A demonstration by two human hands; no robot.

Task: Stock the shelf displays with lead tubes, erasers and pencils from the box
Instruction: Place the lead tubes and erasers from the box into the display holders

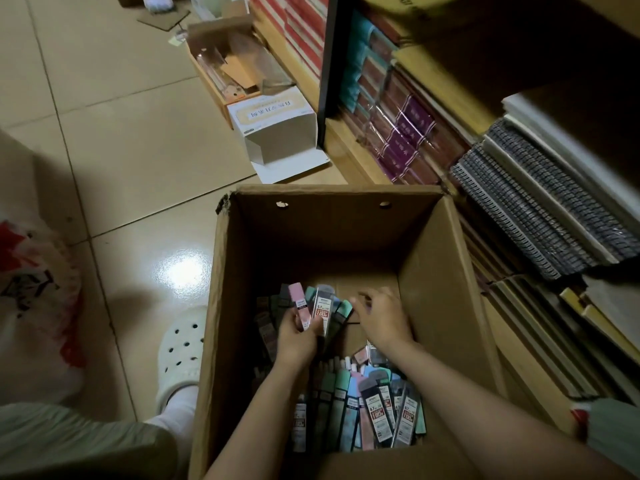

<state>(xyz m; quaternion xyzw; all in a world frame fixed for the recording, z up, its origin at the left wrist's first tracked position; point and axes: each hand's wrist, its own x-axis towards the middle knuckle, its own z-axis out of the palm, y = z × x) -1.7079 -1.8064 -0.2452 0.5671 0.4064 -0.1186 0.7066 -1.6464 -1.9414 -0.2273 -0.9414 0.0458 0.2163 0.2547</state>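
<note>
Left hand [297,336] grips fanned lead tubes [313,306] inside box [446,289] (deep cardboard); right hand [382,317] beside them, fingers relaxed.

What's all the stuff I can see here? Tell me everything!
cardboard box: one, brown, open, on the floor in the middle.
lead tubes: many, pink, green, blue, grey, inside the box.
white carton: one, open, on the floor beyond the box.
small brown box: one, farther back on the floor.
notebooks: many, grey spiral-bound, on the shelf at right.
purple packs: several, on the shelf.
plastic bag: one, white and red, far left.
white clog: one, left of the box.
left hand: holds a fan of tubes.
right hand: fingers reaching into the box.
</note>
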